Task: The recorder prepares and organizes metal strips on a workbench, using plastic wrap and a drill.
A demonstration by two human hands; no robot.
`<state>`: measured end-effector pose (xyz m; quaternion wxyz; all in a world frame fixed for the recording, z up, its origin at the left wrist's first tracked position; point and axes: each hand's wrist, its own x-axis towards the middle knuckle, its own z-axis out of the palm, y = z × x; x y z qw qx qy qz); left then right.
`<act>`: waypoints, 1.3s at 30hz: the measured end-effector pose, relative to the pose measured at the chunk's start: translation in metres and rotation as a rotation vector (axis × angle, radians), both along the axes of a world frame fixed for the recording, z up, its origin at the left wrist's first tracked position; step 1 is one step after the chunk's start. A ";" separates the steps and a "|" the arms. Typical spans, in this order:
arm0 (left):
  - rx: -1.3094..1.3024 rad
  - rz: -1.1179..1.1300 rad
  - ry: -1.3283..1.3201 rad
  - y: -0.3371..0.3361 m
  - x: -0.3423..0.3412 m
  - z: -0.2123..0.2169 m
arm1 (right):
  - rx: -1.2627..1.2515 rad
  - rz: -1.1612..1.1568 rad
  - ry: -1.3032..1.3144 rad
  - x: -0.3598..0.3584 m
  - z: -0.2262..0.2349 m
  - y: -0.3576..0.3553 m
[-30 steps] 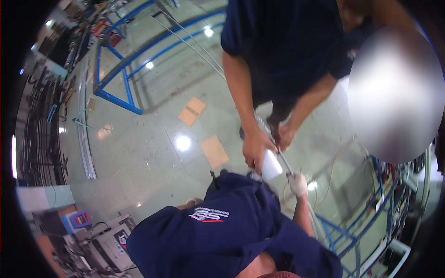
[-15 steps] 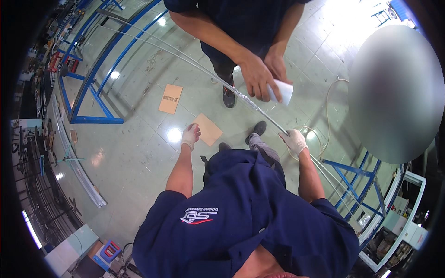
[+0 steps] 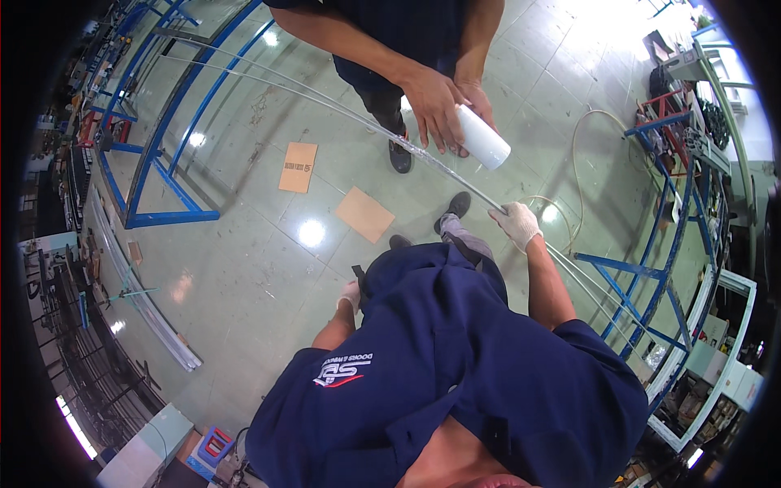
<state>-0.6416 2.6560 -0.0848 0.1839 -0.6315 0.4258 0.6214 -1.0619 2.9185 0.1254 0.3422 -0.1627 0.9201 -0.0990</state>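
My right hand [image 3: 518,225], in a pale work glove, is closed around a pair of long, thin light-coloured profiles [image 3: 325,99]. They run slantwise from the far left, through my grip, to the near right. Clear film [image 3: 425,158] wraps their middle stretch. My left hand [image 3: 350,294], also gloved, hangs beside my waist, its fingers mostly hidden behind my shirt. Across from me, a co-worker's hands [image 3: 446,110] hold a white roll of film [image 3: 485,140] just above the wrapped stretch.
Blue metal stands [image 3: 172,218] [image 3: 622,264] are at the left and right, with the profiles' ends over them. Two flat cardboard pieces [image 3: 298,167] [image 3: 364,215] lie on the tiled floor. A thin hose [image 3: 579,163] curls at the right. Long profiles [image 3: 150,293] lie along the left.
My left hand has dropped back from the open space in front to beside my waist. The co-worker's roll has tilted and shifted slightly left. My right hand keeps its grip on the profiles.
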 end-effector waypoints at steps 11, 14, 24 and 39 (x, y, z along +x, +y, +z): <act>0.112 0.390 0.213 -0.025 -0.010 -0.034 | 0.061 0.033 -0.009 -0.010 0.004 -0.006; 0.120 0.335 0.305 -0.051 -0.035 -0.026 | 0.031 0.050 -0.011 -0.006 0.003 0.003; 0.094 0.263 0.351 -0.075 -0.067 -0.023 | 0.023 0.032 0.029 -0.017 0.000 -0.002; 0.004 0.092 0.022 -0.037 -0.037 0.017 | 0.079 -0.043 0.156 -0.011 -0.012 -0.012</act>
